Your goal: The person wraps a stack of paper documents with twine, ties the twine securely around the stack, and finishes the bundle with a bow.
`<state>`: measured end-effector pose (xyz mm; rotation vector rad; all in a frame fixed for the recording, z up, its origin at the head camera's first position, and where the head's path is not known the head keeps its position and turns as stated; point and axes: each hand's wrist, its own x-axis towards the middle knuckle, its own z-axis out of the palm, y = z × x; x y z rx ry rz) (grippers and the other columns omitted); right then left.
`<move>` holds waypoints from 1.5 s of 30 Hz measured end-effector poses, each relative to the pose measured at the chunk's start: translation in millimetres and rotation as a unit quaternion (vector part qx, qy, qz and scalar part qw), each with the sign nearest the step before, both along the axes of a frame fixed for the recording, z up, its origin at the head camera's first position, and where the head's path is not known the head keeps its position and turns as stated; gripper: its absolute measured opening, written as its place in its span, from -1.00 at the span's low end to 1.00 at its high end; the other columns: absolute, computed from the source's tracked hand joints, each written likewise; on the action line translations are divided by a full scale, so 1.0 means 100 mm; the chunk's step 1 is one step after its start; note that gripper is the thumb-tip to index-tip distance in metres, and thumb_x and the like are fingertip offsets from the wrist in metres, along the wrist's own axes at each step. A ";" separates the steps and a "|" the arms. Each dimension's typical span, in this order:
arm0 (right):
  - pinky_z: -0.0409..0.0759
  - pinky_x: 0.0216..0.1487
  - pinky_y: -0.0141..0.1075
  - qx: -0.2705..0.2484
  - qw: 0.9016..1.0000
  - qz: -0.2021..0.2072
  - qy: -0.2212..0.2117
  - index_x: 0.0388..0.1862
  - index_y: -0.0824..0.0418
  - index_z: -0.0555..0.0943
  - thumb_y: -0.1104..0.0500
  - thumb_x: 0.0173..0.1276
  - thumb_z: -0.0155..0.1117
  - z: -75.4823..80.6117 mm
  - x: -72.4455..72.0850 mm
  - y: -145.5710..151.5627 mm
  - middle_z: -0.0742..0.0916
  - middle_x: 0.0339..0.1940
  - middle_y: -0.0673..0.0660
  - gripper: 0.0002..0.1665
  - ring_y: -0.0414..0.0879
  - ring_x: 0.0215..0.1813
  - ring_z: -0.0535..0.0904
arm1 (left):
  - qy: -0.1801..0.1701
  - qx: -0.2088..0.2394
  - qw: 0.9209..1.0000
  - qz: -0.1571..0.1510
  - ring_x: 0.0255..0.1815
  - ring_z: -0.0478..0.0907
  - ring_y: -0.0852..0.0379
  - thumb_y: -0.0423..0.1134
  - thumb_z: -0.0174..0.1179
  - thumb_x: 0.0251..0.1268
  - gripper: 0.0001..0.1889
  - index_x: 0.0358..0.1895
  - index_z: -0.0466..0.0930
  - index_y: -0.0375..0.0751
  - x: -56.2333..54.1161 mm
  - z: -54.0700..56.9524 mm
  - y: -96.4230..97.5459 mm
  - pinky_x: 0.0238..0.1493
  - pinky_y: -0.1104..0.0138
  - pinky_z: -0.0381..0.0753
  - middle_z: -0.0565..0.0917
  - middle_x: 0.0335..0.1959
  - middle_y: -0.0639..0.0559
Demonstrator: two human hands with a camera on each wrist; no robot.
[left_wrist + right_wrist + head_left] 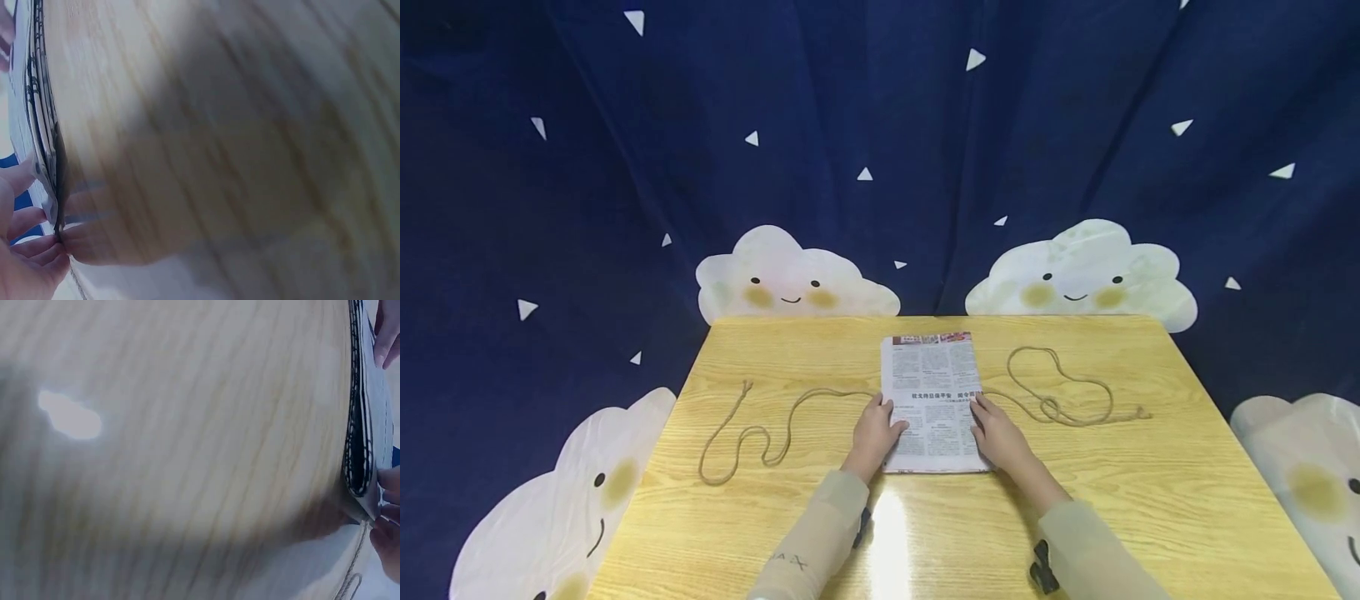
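Newsprint (931,417), folded, is pinched at its edges by left grip (875,429) and right grip (1002,437), both half-closed; even pressure should keep it square across the cord (824,390).

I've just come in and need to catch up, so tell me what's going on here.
A person at a wooden table is holding a folded newspaper by its sides, left hand on the left edge and right hand on the right. Thin cord comes out from both sides of it and lies in loose curves; none crosses the paper's top.
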<state>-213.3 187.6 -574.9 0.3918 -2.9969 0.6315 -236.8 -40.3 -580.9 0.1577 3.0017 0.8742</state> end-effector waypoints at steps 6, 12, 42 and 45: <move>0.23 0.27 0.05 -0.011 0.999 0.026 -0.024 0.23 0.53 0.29 0.26 0.31 0.12 -0.08 0.08 0.01 0.24 0.35 0.41 -0.43 0.28 0.33 0.18 | 0.014 0.050 0.999 0.008 0.22 0.32 -0.23 -0.17 0.30 0.06 -0.46 0.07 0.47 -0.46 0.00 -0.03 -0.03 0.21 0.10 0.36 0.35 0.20 -0.36; 0.16 0.33 0.01 -0.021 0.999 0.007 -0.037 0.27 0.50 0.24 0.26 0.34 0.08 -0.17 0.10 -0.02 0.19 0.38 0.38 -0.42 0.24 0.37 0.12 | 0.065 0.150 0.979 0.123 0.01 0.45 -0.14 -0.35 0.21 0.15 -0.66 -0.04 0.47 -0.50 -0.05 -0.05 -0.14 0.08 0.16 0.49 0.43 -0.03 -0.24; 0.16 0.33 0.01 -0.019 0.999 -0.010 -0.026 0.27 0.48 0.26 0.26 0.32 0.10 -0.21 0.11 0.03 0.22 0.37 0.36 -0.42 0.22 0.37 0.13 | 0.057 0.167 0.928 0.327 -0.39 0.51 -0.15 -0.47 0.02 0.16 -0.88 -0.51 0.47 -0.38 -0.37 -0.01 -0.37 -0.39 0.07 0.51 0.55 -0.47 -0.24; 0.16 0.32 0.01 -0.017 1.000 -0.008 -0.021 0.26 0.49 0.26 0.27 0.31 0.10 -0.21 0.11 0.03 0.23 0.37 0.37 -0.42 0.23 0.37 0.14 | 0.079 0.293 0.898 0.320 -0.36 0.55 -0.04 -0.41 0.02 0.24 -0.89 -0.33 0.54 -0.37 -0.51 -0.10 -0.39 -0.34 0.18 0.57 0.59 -0.41 -0.18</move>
